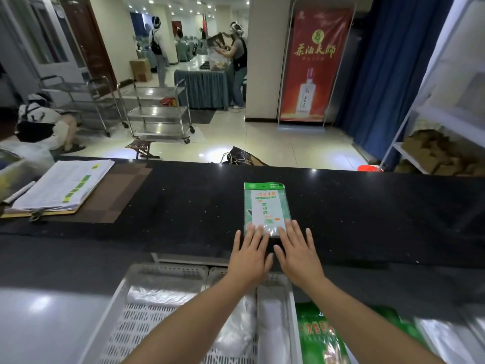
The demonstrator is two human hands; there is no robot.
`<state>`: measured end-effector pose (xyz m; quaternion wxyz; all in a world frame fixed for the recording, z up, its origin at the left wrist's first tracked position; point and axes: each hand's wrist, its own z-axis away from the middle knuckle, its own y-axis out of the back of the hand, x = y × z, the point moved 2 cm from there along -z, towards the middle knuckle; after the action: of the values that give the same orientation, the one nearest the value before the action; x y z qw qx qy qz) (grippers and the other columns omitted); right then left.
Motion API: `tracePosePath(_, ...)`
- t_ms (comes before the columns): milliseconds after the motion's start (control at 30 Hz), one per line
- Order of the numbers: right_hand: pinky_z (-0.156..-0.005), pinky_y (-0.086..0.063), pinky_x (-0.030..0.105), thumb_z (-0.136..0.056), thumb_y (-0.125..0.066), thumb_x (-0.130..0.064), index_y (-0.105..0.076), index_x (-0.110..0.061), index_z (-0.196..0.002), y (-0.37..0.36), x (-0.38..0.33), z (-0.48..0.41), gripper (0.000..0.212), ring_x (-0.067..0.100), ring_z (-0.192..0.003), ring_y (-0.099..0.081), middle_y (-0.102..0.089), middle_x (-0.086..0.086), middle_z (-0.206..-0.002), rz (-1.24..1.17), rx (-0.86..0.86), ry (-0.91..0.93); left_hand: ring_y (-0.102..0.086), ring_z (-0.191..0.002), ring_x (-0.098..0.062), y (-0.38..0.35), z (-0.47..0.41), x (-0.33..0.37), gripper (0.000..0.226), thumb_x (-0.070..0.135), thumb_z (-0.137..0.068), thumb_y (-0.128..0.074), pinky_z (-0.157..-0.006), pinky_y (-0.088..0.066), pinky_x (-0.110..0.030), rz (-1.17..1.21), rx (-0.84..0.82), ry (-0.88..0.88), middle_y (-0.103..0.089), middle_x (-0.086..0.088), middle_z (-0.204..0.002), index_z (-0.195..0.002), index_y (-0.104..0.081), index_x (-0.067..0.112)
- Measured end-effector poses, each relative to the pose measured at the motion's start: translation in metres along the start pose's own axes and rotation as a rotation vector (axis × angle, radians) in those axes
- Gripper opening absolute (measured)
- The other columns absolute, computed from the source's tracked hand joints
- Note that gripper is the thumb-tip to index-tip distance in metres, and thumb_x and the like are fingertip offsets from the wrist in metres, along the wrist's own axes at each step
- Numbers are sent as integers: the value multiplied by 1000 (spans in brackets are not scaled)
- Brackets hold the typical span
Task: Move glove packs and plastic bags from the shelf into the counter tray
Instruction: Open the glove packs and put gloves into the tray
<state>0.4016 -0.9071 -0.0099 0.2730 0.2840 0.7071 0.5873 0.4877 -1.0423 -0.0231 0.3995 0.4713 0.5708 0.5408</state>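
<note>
Head view: we find the glove pack [267, 206] lying flat on the black tabletop [183, 200], a little right of the middle, its green header turned away from us; the left grip [249, 256] is fully open, fingers straight and spread, its fingertips resting on the near left corner of the pack, with nothing held; the right grip [299, 254] lies the same way, open and flat, its fingertips on the near right corner; the two thumbs come close but stay apart. Nearer to us and lower, under the forearms, we see a white perforated tray [168, 269] with clear plastic bags [160, 295] in it; a second tray [290, 298] sits just beside it on the right, also holding clear plastic; just right of that lies another green pack [315, 334], partly hidden by the right forearm. At the far left of the tabletop rests a clipboard [63, 187] stacked with papers; beyond the tabletop stand steel carts [157, 111] on the tiled floor and a red banner [312, 64].
</note>
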Motion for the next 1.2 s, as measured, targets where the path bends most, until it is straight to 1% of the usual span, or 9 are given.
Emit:
tracePosePath(133,-122,10,48,-96,6,-58,-6,-23,-158,-5,-6,-7,72,13,-150,18,6,-5,-166,-36,-82,-21,15,-153,-22,1,-8,-5,70,57,-99,-8,-122,4,-55,40,-41,5,0,0,-167,-160,-8,22)
tracePosePath(433,-122,9,49,-98,-3,-63,-6,-28,-158,-3,1,-16,70,9,-151,9,0,-9,-166,-85,-199,-70,9,-152,-9,9,-18,-25,62,51,-103,-11,-123,4,-49,128,-65,84,-1,7,-167,-160,-11,26)
tracePosePath(600,-121,10,48,-102,-12,-55,-5,-22,-158,11,11,-13,66,14,-152,8,1,-4,-166,-154,-267,-78,6,-153,-16,21,-13,-17,60,47,-103,-12,-123,4,-52,95,-76,131,-4,3,-167,-159,-10,25)
tracePosePath(700,-124,1,44,-105,-21,-49,-14,-22,-158,20,22,12,59,13,-152,-3,-10,-5,-165,-172,-149,-31,3,-154,-17,25,4,3,60,44,-103,-18,-124,0,-50,83,-20,133,-6,2,-167,-160,-11,24)
tracePosePath(767,-123,-12,38,-105,-31,-44,-35,-23,-152,22,32,37,51,11,-149,-21,-29,-6,-160,-200,-29,8,2,-154,-16,24,20,22,59,41,-103,-22,-124,0,-48,64,11,99,-7,2,-167,-159,-13,25)
tracePosePath(900,-98,-44,35,-98,-54,-33,-67,-22,-114,25,61,84,23,14,-112,-60,-67,-6,-117,-285,154,25,3,-154,-16,19,46,64,54,34,-105,-25,-124,0,-45,23,28,46,-9,2,-167,-158,-23,22)
tracePosePath(967,-83,-46,36,-94,-60,-27,-68,-22,-96,24,76,107,10,17,-93,-63,-68,-8,-94,-280,224,44,-3,-154,-17,13,59,85,51,31,-106,-25,-124,-1,-45,19,22,21,-17,2,-166,-156,-28,20)
tracePosePath(1067,-75,-44,38,-95,-59,-28,-65,-22,-88,18,100,140,12,19,-82,-61,-66,-6,-84,-264,180,14,-29,-147,-18,6,78,116,45,21,-103,-31,-123,-8,-44,53,30,-11,-44,1,-152,-147,-44,19)
tracePosePath(1200,-73,-42,36,-100,-50,-32,-66,-19,-86,1,123,181,24,21,-79,-61,-67,-3,-82,-274,87,8,-61,-111,-27,-8,103,158,42,4,-87,-42,-114,-22,-38,0,-25,-37,-69,-6,-112,-124,-59,17)
